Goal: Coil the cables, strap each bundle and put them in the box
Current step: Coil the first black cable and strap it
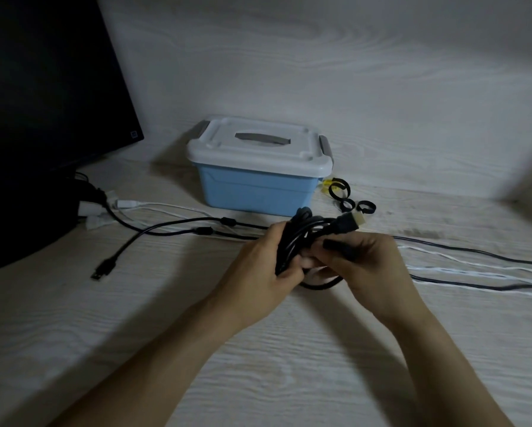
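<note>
Coiled black cable (292, 241) near closed blue box (258, 189), straps (346, 202) beside.

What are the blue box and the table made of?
The box looks like plastic: smooth, evenly light blue, with a white moulded lid and grey clips. The table looks like pale wood or a wood-print coating; wavy grain lines run across it with a dull finish. Which of the two cannot be told from here.
</note>
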Action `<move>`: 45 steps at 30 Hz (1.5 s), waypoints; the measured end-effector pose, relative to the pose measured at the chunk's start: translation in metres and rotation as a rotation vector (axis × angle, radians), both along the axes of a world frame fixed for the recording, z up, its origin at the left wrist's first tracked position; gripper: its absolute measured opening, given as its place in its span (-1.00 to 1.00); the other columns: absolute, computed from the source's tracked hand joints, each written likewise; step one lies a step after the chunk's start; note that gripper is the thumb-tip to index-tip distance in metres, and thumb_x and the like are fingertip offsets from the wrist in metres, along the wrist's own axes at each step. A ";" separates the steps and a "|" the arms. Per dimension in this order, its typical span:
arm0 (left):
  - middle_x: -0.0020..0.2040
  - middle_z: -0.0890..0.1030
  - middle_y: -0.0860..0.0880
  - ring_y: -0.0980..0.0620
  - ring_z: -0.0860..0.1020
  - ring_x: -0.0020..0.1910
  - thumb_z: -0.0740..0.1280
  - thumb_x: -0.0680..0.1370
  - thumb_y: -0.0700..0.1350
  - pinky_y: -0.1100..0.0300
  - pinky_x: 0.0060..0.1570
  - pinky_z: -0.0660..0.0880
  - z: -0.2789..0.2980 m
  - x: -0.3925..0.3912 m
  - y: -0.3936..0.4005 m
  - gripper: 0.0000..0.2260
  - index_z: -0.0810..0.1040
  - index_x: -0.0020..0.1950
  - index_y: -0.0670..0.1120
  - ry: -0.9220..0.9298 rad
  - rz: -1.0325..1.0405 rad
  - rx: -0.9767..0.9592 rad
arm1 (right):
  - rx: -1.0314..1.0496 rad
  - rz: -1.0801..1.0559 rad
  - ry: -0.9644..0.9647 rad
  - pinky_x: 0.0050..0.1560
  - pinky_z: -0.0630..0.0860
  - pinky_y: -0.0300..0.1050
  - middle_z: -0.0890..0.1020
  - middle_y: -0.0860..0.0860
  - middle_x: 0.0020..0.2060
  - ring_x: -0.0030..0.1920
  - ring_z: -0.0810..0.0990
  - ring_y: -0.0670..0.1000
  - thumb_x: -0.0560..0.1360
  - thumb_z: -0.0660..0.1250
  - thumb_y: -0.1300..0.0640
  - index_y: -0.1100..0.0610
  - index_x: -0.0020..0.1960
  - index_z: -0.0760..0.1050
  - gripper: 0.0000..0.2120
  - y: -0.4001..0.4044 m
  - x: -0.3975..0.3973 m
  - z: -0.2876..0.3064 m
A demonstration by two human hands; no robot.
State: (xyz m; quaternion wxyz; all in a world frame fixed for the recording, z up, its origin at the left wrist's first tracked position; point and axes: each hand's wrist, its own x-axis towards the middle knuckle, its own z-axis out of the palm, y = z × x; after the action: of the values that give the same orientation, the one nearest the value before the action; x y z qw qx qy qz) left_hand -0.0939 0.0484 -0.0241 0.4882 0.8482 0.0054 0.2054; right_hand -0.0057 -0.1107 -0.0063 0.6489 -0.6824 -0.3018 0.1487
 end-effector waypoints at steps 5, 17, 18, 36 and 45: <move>0.04 0.65 0.07 0.13 0.60 0.09 0.29 0.53 -0.09 0.03 0.16 0.54 -0.005 0.004 0.007 -0.70 0.47 0.27 0.00 0.008 -0.010 -0.189 | 0.112 -0.033 -0.255 -0.31 0.64 -0.10 0.72 0.10 -0.30 -0.35 0.70 0.11 0.43 0.47 0.38 0.19 -0.01 0.66 -0.82 -0.002 -0.004 -0.002; -0.16 0.57 0.27 0.31 0.54 -0.16 0.31 0.56 -0.15 0.47 -0.17 0.38 0.008 -0.001 -0.008 -0.73 0.49 0.18 0.18 0.023 -0.111 0.223 | -0.149 -0.091 -1.186 0.02 0.46 -0.17 0.55 0.04 0.06 0.04 0.56 0.03 0.57 0.34 0.12 0.17 0.02 0.72 -0.80 -0.001 0.000 0.013; -0.22 0.52 0.26 0.29 0.52 -0.21 0.30 0.58 -0.13 0.48 -0.22 0.35 0.010 -0.003 -0.009 -0.79 0.49 0.14 0.17 0.035 -0.127 0.244 | -0.159 -0.089 -1.214 0.02 0.50 -0.10 0.59 0.06 0.07 0.05 0.59 0.07 0.59 0.32 0.12 0.17 0.02 0.72 -0.78 0.000 0.002 0.015; 0.05 0.51 -0.04 0.02 0.45 0.01 0.31 0.60 -0.09 0.07 0.01 0.39 0.022 0.011 0.012 -0.82 0.42 0.12 -0.13 -0.083 -0.102 0.608 | -0.368 -0.344 -0.593 -0.42 0.27 -0.38 0.42 -0.16 -0.57 -0.48 0.45 -0.19 0.61 0.31 0.12 0.03 -0.39 0.46 -0.62 0.037 0.011 0.024; -0.08 0.56 -0.03 0.09 0.36 -0.10 0.43 0.47 -0.21 0.26 -0.03 0.21 -0.004 0.014 0.015 -0.79 0.49 0.05 -0.16 -0.298 0.002 0.594 | -0.406 -0.045 -0.007 0.04 0.60 0.12 0.72 0.19 -0.24 -0.22 0.67 0.10 0.47 0.48 0.07 0.16 -0.20 0.72 -0.83 0.028 0.024 0.032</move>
State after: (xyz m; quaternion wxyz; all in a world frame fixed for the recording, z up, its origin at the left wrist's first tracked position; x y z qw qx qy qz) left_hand -0.0801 0.0636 -0.0282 0.2148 0.9141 -0.1255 0.3201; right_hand 0.0182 -0.0825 0.0262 0.5001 -0.8062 -0.2529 0.1895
